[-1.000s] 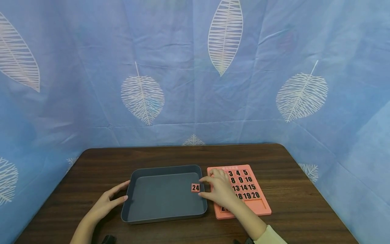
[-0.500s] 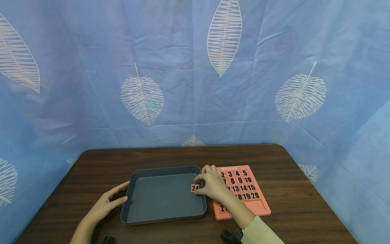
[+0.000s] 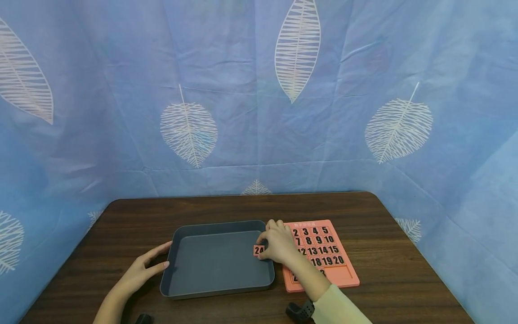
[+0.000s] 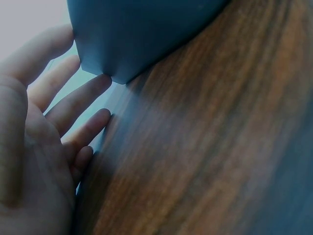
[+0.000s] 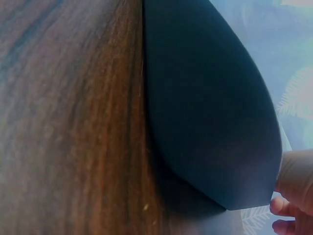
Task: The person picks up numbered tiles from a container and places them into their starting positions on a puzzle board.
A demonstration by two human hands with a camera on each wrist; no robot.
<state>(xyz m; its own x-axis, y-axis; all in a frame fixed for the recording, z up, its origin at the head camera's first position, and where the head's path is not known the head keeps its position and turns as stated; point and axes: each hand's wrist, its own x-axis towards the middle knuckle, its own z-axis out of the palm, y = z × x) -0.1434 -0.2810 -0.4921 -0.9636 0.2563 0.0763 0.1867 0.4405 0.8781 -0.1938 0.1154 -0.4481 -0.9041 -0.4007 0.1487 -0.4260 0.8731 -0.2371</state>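
Observation:
A dark grey rectangular tray (image 3: 214,270) sits on the table. Inside it, by the right wall, lies a pink number tile marked 24 (image 3: 257,250). My right hand (image 3: 279,243) reaches over that wall and pinches the tile between thumb and index finger. The right wrist view shows the tray's outer side (image 5: 210,107), with only part of the hand beyond it. At the tray's left wall, my left hand (image 3: 139,272) rests its spread, fairly straight fingers. The left wrist view shows fingertips (image 4: 100,83) against the tray's corner. Right of the tray lies a pink number puzzle board (image 3: 341,275).
The board bears rows of black-numbered tiles (image 3: 323,250); my right forearm hides its lower left part. A dark wooden table (image 3: 384,252) lies underneath. Behind it hangs a blue cloth (image 3: 243,112) with white leaf prints. Black straps (image 3: 301,311) show near the right wrist.
My right hand has moved left, further over the tray's wall, and its thumb and index finger have closed in on the number tile. The left hand and the tray stay put.

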